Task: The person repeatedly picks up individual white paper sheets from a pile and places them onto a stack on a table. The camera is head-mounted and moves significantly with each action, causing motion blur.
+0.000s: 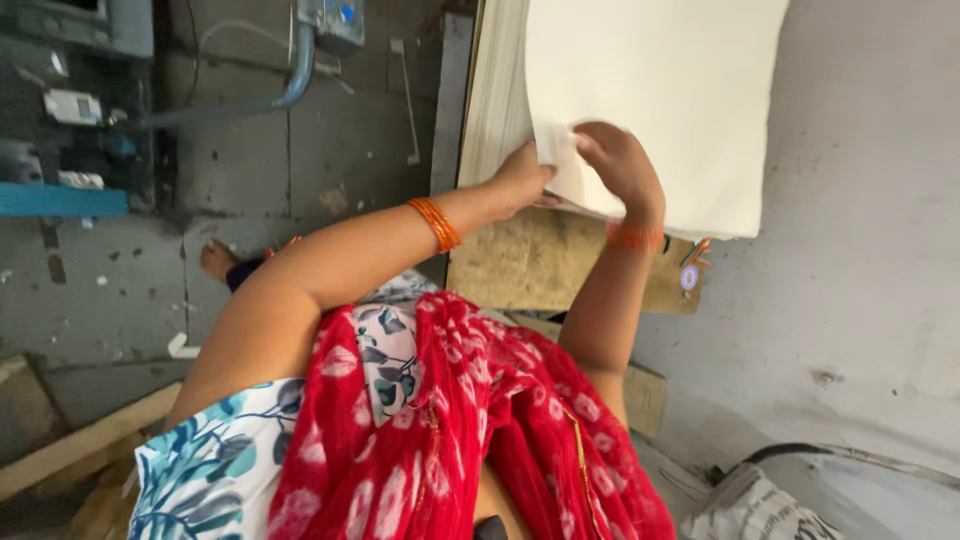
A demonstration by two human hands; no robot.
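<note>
Single head camera looks steeply down, close over the paper stack [650, 90].

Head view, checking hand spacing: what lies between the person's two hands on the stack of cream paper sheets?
Only a strip of the top cream paper sheet lies between the left hand and right hand, in the head view.

Red scarf [480, 430] with pale pink-white floral print, thin gold trim along edge, draped across front at 6 o'clock. Beneath it, white garment [215, 470] printed with blue and teal leaves, short-sleeved, at 7 o'clock. Stack of orange bangles [434, 223] on left wrist near centre. Matching orange bangles [634, 237] on right wrist, toward 2 o'clock of scarf. Both forearms bare, both hands [520, 180] [620, 165] without rings visible.
</note>
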